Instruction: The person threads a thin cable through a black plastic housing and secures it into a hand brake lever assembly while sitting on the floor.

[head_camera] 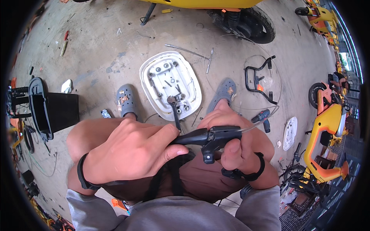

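Note:
Both hands hold a black brake lever assembly [221,134] above the person's lap. My left hand [130,147] grips the end of its lever blade between thumb and fingers. My right hand [234,150] is closed around the bracket end, where a thin cable [260,122] comes out and loops away over the floor to the right. Beyond the hands, a white plastic tray-like cover [146,101] lies on the floor with bolts, nuts and other small metal parts in it. An adjustable wrench [174,111] rests across its near edge, its handle reaching towards my left hand.
A T-handle wrench [188,51], a black tubular bracket [255,83] and a blue cordless drill [261,116] lie on the concrete. A black bin-like box [62,108] stands left. A yellow scooter [202,3] is ahead; more stand right, where another person [338,82] crouches.

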The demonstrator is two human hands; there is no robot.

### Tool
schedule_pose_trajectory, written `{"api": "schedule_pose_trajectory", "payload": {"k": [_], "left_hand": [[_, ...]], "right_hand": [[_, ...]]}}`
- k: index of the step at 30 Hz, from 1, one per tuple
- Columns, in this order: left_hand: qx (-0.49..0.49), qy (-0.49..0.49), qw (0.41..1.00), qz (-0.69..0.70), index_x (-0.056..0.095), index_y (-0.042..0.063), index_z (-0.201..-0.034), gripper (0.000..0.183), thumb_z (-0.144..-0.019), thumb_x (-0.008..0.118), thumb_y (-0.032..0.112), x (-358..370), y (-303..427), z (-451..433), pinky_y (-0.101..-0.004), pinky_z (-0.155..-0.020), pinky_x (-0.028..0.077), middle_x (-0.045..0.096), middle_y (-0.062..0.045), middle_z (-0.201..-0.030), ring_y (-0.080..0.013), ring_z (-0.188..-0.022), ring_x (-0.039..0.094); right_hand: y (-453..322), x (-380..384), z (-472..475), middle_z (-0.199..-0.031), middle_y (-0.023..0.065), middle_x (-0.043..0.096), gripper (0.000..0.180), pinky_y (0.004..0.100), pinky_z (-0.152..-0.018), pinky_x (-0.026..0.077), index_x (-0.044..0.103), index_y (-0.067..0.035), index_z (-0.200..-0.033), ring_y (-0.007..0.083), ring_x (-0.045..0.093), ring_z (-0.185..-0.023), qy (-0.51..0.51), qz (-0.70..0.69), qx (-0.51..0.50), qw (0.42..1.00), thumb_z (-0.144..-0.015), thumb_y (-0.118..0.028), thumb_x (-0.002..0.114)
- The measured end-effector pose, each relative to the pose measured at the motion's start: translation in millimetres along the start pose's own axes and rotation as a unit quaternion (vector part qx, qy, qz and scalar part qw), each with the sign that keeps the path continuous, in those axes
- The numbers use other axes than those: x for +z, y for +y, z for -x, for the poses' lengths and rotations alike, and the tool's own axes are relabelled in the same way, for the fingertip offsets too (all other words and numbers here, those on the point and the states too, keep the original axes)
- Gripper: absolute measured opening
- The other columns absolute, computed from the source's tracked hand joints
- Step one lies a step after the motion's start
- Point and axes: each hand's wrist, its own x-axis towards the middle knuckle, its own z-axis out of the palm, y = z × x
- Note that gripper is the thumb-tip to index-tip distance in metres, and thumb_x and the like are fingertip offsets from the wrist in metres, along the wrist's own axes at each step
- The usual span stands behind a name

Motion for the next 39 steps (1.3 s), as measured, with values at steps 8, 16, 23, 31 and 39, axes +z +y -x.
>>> {"api": "schedule_pose_trajectory", "payload": {"k": [8, 16, 23, 31, 39], "left_hand": [[0.027, -0.003, 0.997, 0.076, 0.053, -0.001, -0.095, 0.022, -0.097, 0.058, 0.02, 12.2, 4.1, 5.0, -0.0416, -0.043, 0.042, 0.047, -0.012, -0.048, -0.0347, -0.045, 0.055], [0.016, -0.066, 0.998, -0.017, 0.052, -0.003, -0.089, 0.03, -0.098, 0.059, 0.025, 8.1, 4.5, 12.2, -0.0403, -0.041, 0.043, 0.046, -0.013, -0.046, -0.0327, -0.04, 0.053], [-0.049, -0.044, 0.997, 0.046, 0.049, -0.001, -0.097, 0.024, -0.101, 0.056, 0.022, 27.4, -2.4, 16.7, -0.0445, -0.043, 0.041, 0.047, -0.015, -0.051, -0.0362, -0.044, 0.052], [-0.143, -0.064, 0.965, 0.211, 0.051, 0.001, -0.1, 0.027, -0.102, 0.055, 0.027, 11.4, 11.4, 0.3, -0.0469, -0.061, 0.042, 0.054, -0.02, -0.061, -0.0424, -0.063, 0.052], [-0.197, -0.217, 0.666, 0.686, 0.054, 0.003, -0.108, 0.042, -0.11, 0.033, 0.04, 16.7, 4.6, -2.7, -0.0205, -0.045, 0.033, 0.05, -0.001, -0.075, -0.0051, -0.052, 0.039]], "right_hand": [[-9.4, 4.8, -0.5, -0.092, 0.018, 0.066, 0.058, 0.0356, -0.066, 0.05, 0.057, 0.002, -0.093, 0.0257, 0.064, -0.069, -0.07, 0.059, 0.061, 0.994, -0.101, -0.054, 0.044], [-19.4, 26.3, 4.6, -0.112, 0.0346, 0.061, 0.067, 0.0379, -0.069, 0.057, 0.06, 0.01, -0.088, 0.0293, 0.069, -0.07, -0.041, 0.136, 0.152, 0.978, -0.103, -0.051, 0.036], [-13.6, 17.2, 3.1, -0.083, 0.0113, 0.061, 0.041, 0.0354, -0.073, 0.046, 0.061, 0.001, -0.091, 0.0229, 0.057, -0.074, -0.108, 0.165, 0.204, 0.959, -0.102, -0.035, 0.044], [8.3, 22.2, -8.7, -0.074, -0.0032, 0.053, 0.028, 0.0233, -0.06, 0.035, 0.058, -0.003, -0.083, 0.0033, 0.043, -0.07, 0.044, -0.069, 0.156, 0.984, -0.101, -0.025, 0.06], [-16.4, 12.6, -10.6, -0.057, 0.0077, 0.045, 0.041, 0.0331, -0.05, 0.033, 0.053, 0.001, -0.066, 0.0138, 0.039, -0.053, 0.058, 0.015, 0.139, 0.989, -0.097, -0.024, 0.061]]}}
